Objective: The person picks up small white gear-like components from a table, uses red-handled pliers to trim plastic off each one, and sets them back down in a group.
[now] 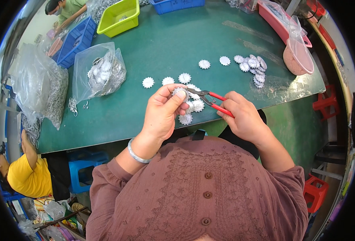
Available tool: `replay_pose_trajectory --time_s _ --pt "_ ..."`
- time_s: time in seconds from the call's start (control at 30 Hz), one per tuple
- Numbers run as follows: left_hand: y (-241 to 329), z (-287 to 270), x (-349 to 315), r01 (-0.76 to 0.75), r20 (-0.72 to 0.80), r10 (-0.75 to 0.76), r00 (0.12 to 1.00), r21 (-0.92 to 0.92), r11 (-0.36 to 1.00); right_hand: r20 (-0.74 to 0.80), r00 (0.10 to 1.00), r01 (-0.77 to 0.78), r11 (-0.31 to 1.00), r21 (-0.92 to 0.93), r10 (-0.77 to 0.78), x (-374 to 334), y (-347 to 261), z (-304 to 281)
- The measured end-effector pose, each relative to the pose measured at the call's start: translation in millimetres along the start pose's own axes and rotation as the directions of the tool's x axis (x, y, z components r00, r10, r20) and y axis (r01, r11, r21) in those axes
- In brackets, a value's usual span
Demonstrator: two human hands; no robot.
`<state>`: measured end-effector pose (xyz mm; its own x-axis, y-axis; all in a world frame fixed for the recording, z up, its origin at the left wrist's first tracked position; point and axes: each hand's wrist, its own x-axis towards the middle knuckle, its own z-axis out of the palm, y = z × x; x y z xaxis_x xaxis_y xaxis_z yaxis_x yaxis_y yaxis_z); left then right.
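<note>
My left hand (pixel 163 110) pinches a white, scalloped-edged disc (pixel 180 92) between thumb and fingers above the table's front edge. Closed around the red handles of a pair of pliers (pixel 218 96), my right hand (pixel 243 116) keeps the tool's dark jaws at the disc's right edge. Whether the jaws grip the edge or only touch it, I cannot tell. Below and beside the held disc lie several similar discs (pixel 198 105), partly hidden by my left fingers. More single discs (pixel 148 82) are spread in a loose row across the table.
A heap of discs (pixel 254 63) lies at the right of the green table (pixel 157 48). Clear bags of metal parts (pixel 107 74) stand at left. A lime bin (pixel 119 20) and blue crates (pixel 76 42) are farther back. Another person in yellow (pixel 31 176) sits at left.
</note>
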<state>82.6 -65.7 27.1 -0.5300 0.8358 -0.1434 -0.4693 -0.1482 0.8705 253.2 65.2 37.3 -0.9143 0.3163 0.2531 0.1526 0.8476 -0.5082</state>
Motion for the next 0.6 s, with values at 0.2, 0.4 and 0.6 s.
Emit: replay_pose_trajectory --time_s 0.2,0.4,0.6 --pt "-4.6 0.0 1.1 -0.018 -0.001 0.018 1.0 -0.022 1.0 -0.01 1.0 -0.011 1.0 -0.015 0.011 -1.2 -0.5 3.0" --pt "-4.3 1.4 0.4 -0.016 -0.002 0.016 1.0 -0.042 0.999 -0.007 1.0 -0.015 1.0 0.02 0.015 -0.7 -2.0 3.0" --pt "-4.6 1.9 1.0 -0.02 0.001 0.02 1.0 -0.04 0.999 -0.004 1.0 -0.003 1.0 -0.002 0.003 -0.5 -1.5 2.1"
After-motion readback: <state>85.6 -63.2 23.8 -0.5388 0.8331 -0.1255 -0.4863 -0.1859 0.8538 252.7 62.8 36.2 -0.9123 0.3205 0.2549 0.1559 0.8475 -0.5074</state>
